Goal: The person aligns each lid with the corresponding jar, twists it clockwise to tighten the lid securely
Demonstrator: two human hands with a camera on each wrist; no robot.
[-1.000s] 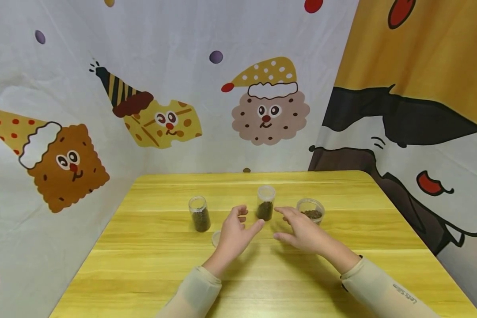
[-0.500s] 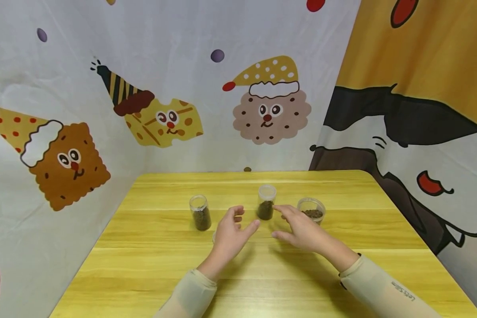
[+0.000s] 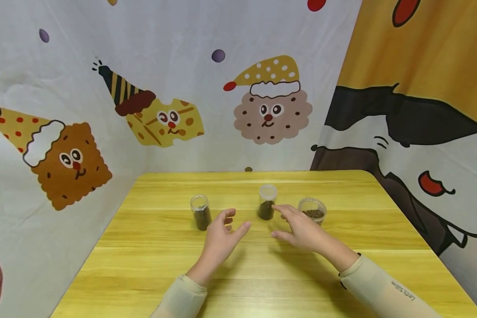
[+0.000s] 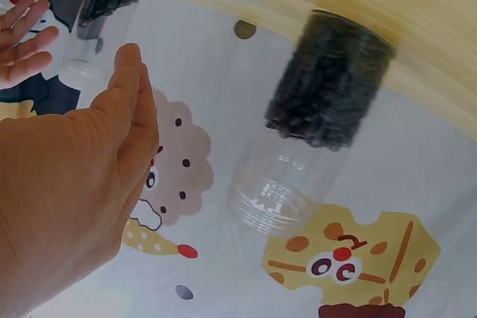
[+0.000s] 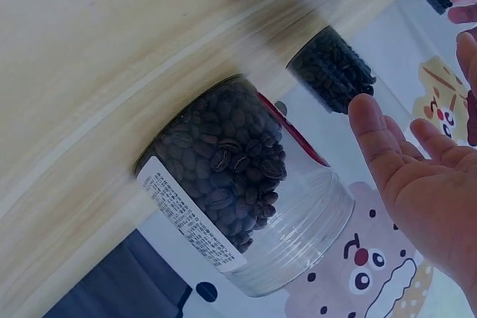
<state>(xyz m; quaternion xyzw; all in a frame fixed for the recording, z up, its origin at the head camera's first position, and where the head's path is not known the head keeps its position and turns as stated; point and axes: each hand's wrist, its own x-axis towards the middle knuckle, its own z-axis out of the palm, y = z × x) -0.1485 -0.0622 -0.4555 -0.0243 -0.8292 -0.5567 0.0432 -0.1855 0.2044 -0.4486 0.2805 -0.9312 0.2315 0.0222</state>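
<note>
Wood table (image 3: 242,287) lies under left hand (image 3: 221,240) and right hand (image 3: 304,229), both relaxed, fingers loosely extended, gripping nothing, with wide bean jar (image 5: 223,176) beside right hand, middle jar (image 3: 266,207) near its fingers, contact unclear, left jar (image 3: 201,216) near left hand.

The person wears a long, pale beige fabric left sleeve (image 3: 181,297) and a matching right sleeve (image 3: 381,285), both close-fitting, each ending in a smooth cuff around the wrist. A greyer patch shows through the cloth just behind each cuff. On the right, 2 small black bits (image 3: 342,285) peek out, 1 at the cuff's near edge, 1 at its far edge. Small, dark, slanted lettering (image 3: 403,290) marks the right sleeve. The left hand (image 3: 218,242) and right hand (image 3: 305,232) are bare.
</note>
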